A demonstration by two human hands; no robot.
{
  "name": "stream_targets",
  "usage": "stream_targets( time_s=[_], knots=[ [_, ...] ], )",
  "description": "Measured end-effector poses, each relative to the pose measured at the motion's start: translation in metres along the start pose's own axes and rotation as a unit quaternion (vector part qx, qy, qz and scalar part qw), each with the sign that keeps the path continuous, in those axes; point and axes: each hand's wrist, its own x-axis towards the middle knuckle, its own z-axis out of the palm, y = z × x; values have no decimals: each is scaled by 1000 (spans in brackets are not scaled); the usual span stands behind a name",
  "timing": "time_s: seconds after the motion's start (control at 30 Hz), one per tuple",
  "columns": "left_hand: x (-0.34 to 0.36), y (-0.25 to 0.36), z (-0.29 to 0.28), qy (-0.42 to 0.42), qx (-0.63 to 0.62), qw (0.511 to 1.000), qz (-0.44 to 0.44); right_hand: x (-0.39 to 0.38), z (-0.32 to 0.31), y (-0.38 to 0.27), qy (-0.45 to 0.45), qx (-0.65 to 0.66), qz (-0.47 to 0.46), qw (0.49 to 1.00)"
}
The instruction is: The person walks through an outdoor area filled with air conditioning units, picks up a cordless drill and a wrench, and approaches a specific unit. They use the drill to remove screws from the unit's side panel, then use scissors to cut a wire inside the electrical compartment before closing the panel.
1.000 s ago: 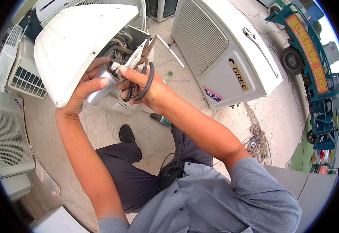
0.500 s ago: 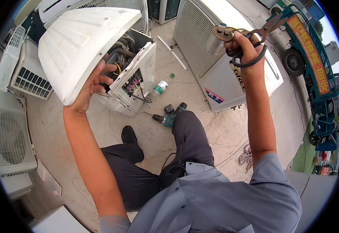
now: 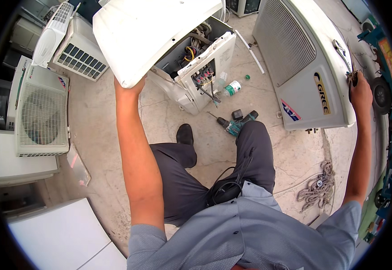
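My left hand (image 3: pixel 131 86) grips the lower corner of a white top cover (image 3: pixel 153 31), its fingers mostly hidden beneath. The cover is tilted up over an opened outdoor air-conditioner unit (image 3: pixel 207 60), where wires and a terminal block (image 3: pixel 204 75) show. At the far right my right hand (image 3: pixel 361 92) is closed around dark-handled scissors (image 3: pixel 353 77), their blades pointing away from me beside the top of a second outdoor unit (image 3: pixel 306 85). Pliers (image 3: pixel 341 49) lie on that unit's top. Whether the right hand holds anything else is hidden.
A cordless drill (image 3: pixel 234 125), a black battery-like block (image 3: pixel 237 114) and a green-labelled bottle (image 3: pixel 232 88) lie on the floor before me. More air-conditioner units (image 3: pixel 43 110) stand left. A rope heap (image 3: pixel 316 186) lies at right; a parked teal vehicle (image 3: pixel 387 58) stands beyond.
My right hand has lowered outward to the second unit's top, still with the scissors; the silver cylinder it held no longer shows. The view has shifted left, and my left hand stays on the cover.
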Motion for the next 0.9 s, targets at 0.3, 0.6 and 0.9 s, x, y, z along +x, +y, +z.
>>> stream_targets(
  time_s=[0.3,0.6,0.9],
  knots=[
    [5,-1,3,130,61,989,29,-146,-23,-68,-29,273,-53,960],
    [2,43,-4,285,-8,945,161,-404,204,-53,-450,158,94,874],
    [29,35,-46,344,-78,916,193,-345,217,-73,-341,326,55,880]
  ],
)
